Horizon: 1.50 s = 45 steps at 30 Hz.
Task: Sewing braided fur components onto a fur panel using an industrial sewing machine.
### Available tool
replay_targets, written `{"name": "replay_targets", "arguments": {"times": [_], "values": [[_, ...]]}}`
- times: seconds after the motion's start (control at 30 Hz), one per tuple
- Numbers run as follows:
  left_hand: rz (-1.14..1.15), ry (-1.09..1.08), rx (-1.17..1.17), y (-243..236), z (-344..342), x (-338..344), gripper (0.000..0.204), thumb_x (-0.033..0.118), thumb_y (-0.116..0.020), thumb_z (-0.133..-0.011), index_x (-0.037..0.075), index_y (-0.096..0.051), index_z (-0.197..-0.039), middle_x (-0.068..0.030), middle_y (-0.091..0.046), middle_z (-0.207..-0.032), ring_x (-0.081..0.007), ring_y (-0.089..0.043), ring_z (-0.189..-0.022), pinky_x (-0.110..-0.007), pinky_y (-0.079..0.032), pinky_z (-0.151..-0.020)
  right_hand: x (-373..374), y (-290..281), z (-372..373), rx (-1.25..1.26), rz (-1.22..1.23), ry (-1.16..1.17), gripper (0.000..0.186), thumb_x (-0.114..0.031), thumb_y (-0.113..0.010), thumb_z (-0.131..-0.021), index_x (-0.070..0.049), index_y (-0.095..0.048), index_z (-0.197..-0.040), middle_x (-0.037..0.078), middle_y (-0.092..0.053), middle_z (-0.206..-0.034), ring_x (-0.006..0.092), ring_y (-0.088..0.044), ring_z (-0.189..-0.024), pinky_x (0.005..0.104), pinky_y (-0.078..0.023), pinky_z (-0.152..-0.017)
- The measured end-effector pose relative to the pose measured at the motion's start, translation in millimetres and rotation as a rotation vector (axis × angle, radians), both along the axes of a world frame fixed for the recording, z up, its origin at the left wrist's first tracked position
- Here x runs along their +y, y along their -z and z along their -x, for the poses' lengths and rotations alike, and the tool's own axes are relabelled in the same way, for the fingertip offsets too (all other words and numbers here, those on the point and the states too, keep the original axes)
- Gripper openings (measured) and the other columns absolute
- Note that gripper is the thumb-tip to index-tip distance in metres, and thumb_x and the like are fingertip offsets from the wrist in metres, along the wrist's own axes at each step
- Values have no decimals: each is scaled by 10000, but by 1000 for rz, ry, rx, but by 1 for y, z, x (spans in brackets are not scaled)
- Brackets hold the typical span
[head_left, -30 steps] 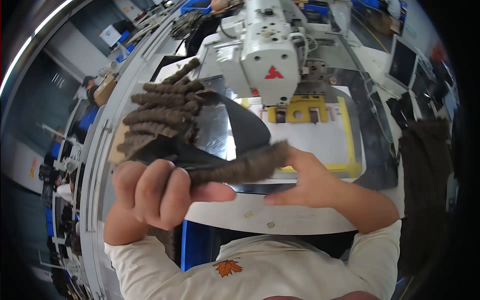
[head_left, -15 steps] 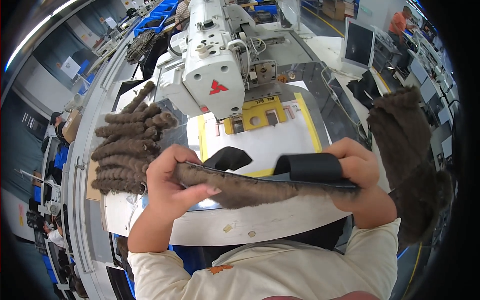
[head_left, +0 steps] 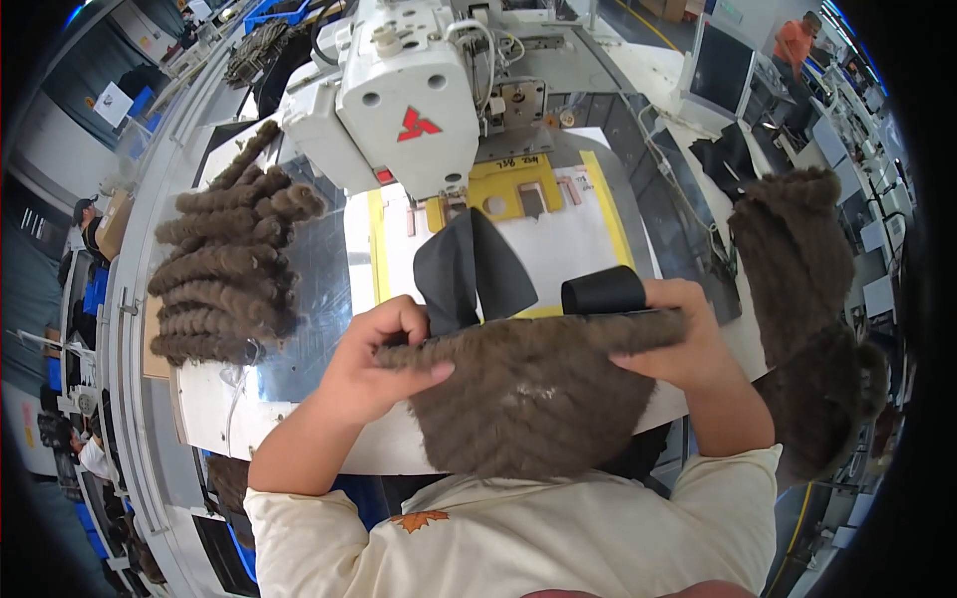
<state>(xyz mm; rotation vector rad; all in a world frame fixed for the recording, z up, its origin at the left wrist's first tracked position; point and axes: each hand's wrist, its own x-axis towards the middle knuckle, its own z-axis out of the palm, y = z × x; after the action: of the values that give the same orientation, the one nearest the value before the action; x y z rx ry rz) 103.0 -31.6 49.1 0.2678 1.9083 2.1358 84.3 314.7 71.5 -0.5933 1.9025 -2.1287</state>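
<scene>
A brown fur piece [head_left: 528, 429] hangs between my two hands in front of the machine table, furry face toward me. My left hand [head_left: 384, 361] is closed on its upper left edge, thumb on the fur and fingers behind. At the upper right edge, my right hand [head_left: 690, 344] grips it the same way. Black cloth rises behind that edge: a folded flap [head_left: 449, 269] beside my left hand and a curled strip [head_left: 603, 290] beside my right. How the cloth joins the fur is hidden.
A white sewing machine [head_left: 409, 120] stands ahead, over a yellow template [head_left: 513, 189] on a white sheet [head_left: 568, 244]. Rolled fur pieces [head_left: 224, 274] are stacked at left. More brown fur [head_left: 797, 259] hangs at right, near a monitor [head_left: 720, 68]. Other people work farther off.
The fur piece has turned from nearly edge-on to hanging with its fur face spread toward me. The left black flap now stands up higher. My left hand has shifted rightward in view.
</scene>
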Motion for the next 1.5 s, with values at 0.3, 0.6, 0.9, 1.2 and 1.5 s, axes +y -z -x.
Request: {"name": "replay_targets", "arguments": {"times": [0.3, 0.6, 0.9, 1.2, 1.5], "values": [[-306, 63, -4, 21, 23, -1, 593, -129, -823, -766, 105, -427, -1141, -76, -711, -1114, -161, -690, -1018, -311, -532, -902, -5, 19, 14, 430, -321, -147, 440, 103, -720, -706, -38, -744, -1122, 131, -714, -948, 323, -696, -848, 333, -525, -748], [23, 121, -141, 43, 39, 7, 903, -150, -760, -774, 136, -372, -1537, -65, -695, -1105, -125, -667, -983, -258, -522, -871, -9, 36, 31, 57, -359, -51, 393, -6, -792, -791, 0, -715, -1177, 75, -748, -1078, 152, -678, -988, 299, -523, -904], [70, 144, -100, 45, 93, 17, 481, -52, -712, -879, 32, -653, -1349, -27, -694, -1154, -86, -632, -975, -250, -512, -876, -31, 62, 118, -309, -223, -148, 330, -40, -765, -891, 19, -691, -1207, 43, -738, -1074, 115, -680, -988, 283, -525, -919], [314, -449, -72, 61, 106, -9, 366, 53, -727, -914, -45, -665, -1261, -70, -735, -926, -122, -675, -811, -272, -534, -755, -3, 64, 145, -55, -691, 213, 288, -255, -716, -968, 29, -721, -922, 73, -709, -763, 145, -658, -716, 340, -503, -656], [806, -474, 160, 77, 150, -15, 428, 52, -739, -793, -1, -702, -1217, -199, -760, -1035, -289, -747, -931, -363, -570, -837, -8, 67, 179, 126, -1147, 334, 430, -333, -772, -880, 41, -638, -715, 222, -634, -679, 386, -632, -666, 455, -502, -655]]}}
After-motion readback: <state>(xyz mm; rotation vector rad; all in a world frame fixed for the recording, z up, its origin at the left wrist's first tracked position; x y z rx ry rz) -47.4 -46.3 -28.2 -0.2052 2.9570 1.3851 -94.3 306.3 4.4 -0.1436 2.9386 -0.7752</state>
